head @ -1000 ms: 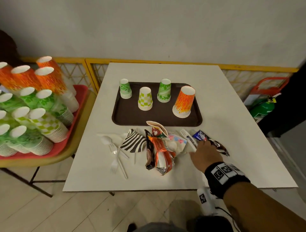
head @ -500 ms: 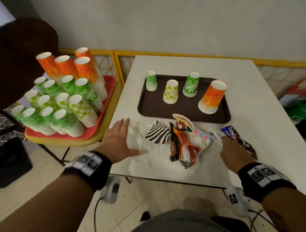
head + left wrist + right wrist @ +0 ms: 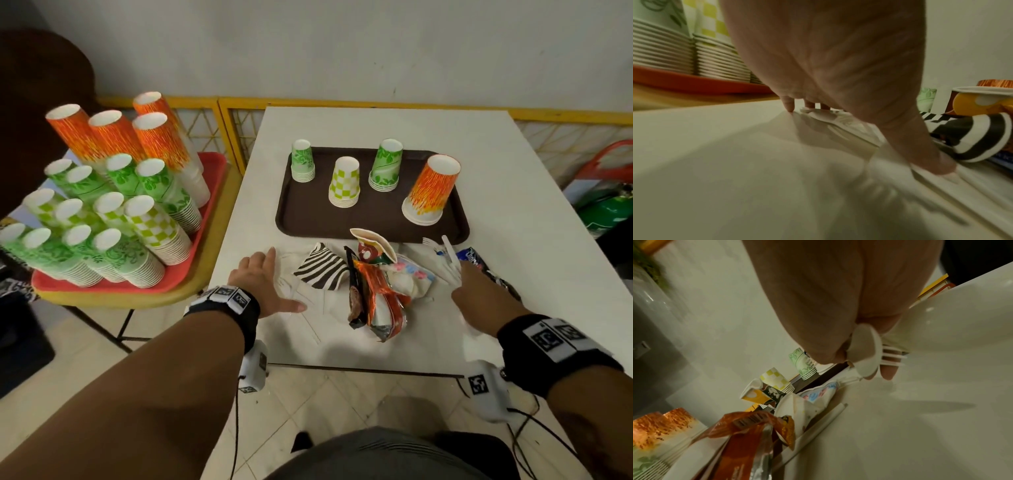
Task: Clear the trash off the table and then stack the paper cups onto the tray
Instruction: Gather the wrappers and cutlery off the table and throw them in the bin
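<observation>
left hand now flat, fingers spread, on white napkins left of the trash pile, no longer off the bench. right hand clenched round plastic cutlery, right of pile. clearing begun from both sides; brown tray beyond pile.
</observation>
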### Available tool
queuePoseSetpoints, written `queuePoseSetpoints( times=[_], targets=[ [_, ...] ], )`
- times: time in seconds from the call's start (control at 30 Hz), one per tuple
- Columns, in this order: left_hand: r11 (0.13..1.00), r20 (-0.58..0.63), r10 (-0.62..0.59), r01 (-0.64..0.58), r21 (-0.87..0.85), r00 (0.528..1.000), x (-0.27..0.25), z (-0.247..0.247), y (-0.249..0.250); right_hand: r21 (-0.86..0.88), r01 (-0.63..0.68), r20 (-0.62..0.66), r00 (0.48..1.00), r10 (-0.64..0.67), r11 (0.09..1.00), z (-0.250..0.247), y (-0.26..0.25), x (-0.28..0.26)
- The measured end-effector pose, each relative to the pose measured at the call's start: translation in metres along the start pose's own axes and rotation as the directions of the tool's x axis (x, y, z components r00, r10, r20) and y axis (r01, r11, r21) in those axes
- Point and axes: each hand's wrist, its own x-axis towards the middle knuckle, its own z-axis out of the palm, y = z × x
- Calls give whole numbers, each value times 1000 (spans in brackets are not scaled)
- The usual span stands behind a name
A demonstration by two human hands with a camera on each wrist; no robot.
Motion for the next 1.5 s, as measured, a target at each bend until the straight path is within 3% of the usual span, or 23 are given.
queuePoseSetpoints(
  times=[0.4,0.5,0.63,0.7,1.03,1.2,1.3,1.5],
  targets=[
    [975,-60,-189,180,-132,980,-12,1,11,-21,32,-10,999,-32,999,-1,-25,-5],
    [987,-48,-120,115,-111,992,-11,4,10,-8,43,-20,999,-43,999,1,-25,-3],
    [992,66,116,-113,-55,991,-12,5,1,-43,41,-12,999,-41,998,2,-23,0],
    [984,101,177,-173,-42,979,-11,2,-3,-8,53,10,999,-53,999,6,-22,7],
    [977,-114,191,-201,-76,975,-12,-1,19,-54,51,-20,998,-52,997,16,-23,13],
    [967,-53,244,-247,-59,968,-8,5,19,-25,69,-15,998,-69,997,21,-19,20],
    [957,16,287,-288,41,958,-9,8,12,-10,64,-31,997,-65,998,22,-16,21],
    [954,-61,298,-295,50,953,-12,3,20,-10,74,-28,997,-74,997,25,-17,23]
  ],
)
